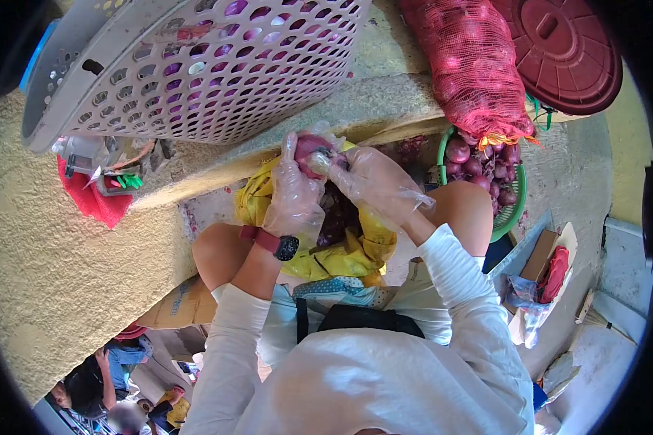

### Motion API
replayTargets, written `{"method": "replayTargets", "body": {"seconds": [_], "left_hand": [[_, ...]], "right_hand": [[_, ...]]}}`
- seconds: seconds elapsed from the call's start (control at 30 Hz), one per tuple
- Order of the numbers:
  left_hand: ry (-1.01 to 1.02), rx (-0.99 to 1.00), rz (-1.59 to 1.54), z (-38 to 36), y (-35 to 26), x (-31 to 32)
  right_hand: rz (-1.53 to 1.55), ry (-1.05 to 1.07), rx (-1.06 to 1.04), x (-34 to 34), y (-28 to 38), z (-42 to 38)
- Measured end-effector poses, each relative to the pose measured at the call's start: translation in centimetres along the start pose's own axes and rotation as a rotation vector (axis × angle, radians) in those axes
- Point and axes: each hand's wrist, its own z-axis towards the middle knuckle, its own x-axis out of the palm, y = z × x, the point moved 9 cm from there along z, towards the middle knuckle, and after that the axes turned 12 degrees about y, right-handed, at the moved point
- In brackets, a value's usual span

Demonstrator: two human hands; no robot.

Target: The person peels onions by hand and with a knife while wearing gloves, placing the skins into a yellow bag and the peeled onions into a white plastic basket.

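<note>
A red onion (313, 148) sits in my left hand (296, 190), which wears a clear plastic glove and has its fingers wrapped round it. My right hand (376, 180), gloved the same way, presses closed fingertips against the onion's near side. Whatever those fingertips pinch is too small and covered to make out. Below both hands a yellow plastic bag (374, 243) gapes between my knees, with dark onion skins (335, 217) inside. On my left wrist are a dark watch (286, 248) and a red band.
A grey perforated basket (268, 69) of onions stands on the concrete ledge (406, 83). To the right, a red mesh sack (471, 58) of onions leans above a green basket (506, 217) of onions, beside a dark red lid (562, 51). Other people (98, 380) are at lower left.
</note>
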Motion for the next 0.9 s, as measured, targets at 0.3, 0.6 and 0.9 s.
{"method": "replayTargets", "body": {"seconds": [0.3,0.6,0.9], "left_hand": [[-0.134,-0.016,-0.003,-0.4,-3.4,-1.6],[0.058,0.089,0.140,0.2,-5.5,-1.3],[0.096,0.168,-0.011,-0.2,-5.6,1.3]], "right_hand": [[-0.146,0.150,-0.152,1.8,1.2,-1.3],[-0.565,0.239,-0.091,4.4,-2.6,-1.1],[0.020,-0.080,-0.274,-2.6,-1.8,-2.1]]}}
